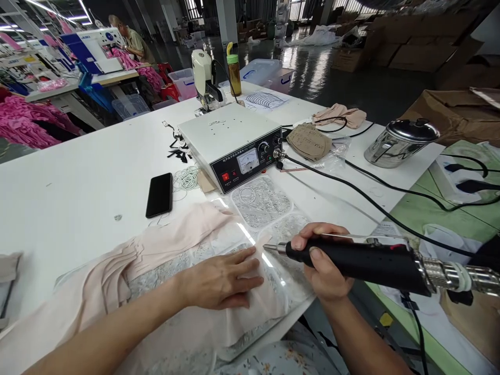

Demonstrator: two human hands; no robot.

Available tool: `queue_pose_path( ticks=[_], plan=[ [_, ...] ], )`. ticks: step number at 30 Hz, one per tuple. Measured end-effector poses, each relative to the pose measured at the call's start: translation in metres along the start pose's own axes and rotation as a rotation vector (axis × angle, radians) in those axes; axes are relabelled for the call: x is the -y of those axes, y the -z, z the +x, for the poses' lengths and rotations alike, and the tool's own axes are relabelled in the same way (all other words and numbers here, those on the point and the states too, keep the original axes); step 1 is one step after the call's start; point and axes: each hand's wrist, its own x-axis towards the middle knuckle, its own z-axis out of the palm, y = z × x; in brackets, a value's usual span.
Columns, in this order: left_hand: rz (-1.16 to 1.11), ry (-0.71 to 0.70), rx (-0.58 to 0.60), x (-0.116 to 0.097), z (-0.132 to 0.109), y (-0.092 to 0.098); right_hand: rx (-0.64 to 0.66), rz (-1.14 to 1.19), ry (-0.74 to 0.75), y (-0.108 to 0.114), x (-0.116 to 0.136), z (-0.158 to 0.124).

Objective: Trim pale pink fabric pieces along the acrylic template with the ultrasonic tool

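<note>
My right hand [328, 260] is wrapped round the black body of a handheld ultrasonic welder [351, 260]. Its thin metal tip [269, 247] points left and meets the pale pink fabric, or hovers just over it; I cannot tell which. Flat on that fabric [258, 297], just left of the tip, my left hand [224, 281] lies with its fingers spread. Beneath the cloth is a clear plastic template [262, 200] with rounded outlines over a grey, rough-looking surface. More pink fabric layers [113, 271] lie in folds under and beyond my left forearm.
A white control box [234, 140] with a dial stands behind the template, its black cable [336, 177] running right. Around it are a phone [159, 195], green cord [187, 178], brown pattern pieces [308, 141] and a steel mug [402, 143]. A person [133, 41] sits at a sewing machine [96, 49].
</note>
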Motion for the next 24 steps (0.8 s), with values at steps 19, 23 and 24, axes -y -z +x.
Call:
queue_pose_path(
  ticks=[19,23,24],
  plan=[
    [0.040,-0.033,0.012,0.002,0.000,-0.004,0.014,0.146,-0.047,-0.001,0.014,-0.004],
    [0.051,-0.039,-0.016,0.001,0.000,-0.004,0.027,0.142,-0.076,0.000,0.016,-0.007],
    [0.051,-0.042,-0.024,0.001,0.000,-0.004,0.026,0.133,-0.071,-0.001,0.014,-0.007]
  ],
)
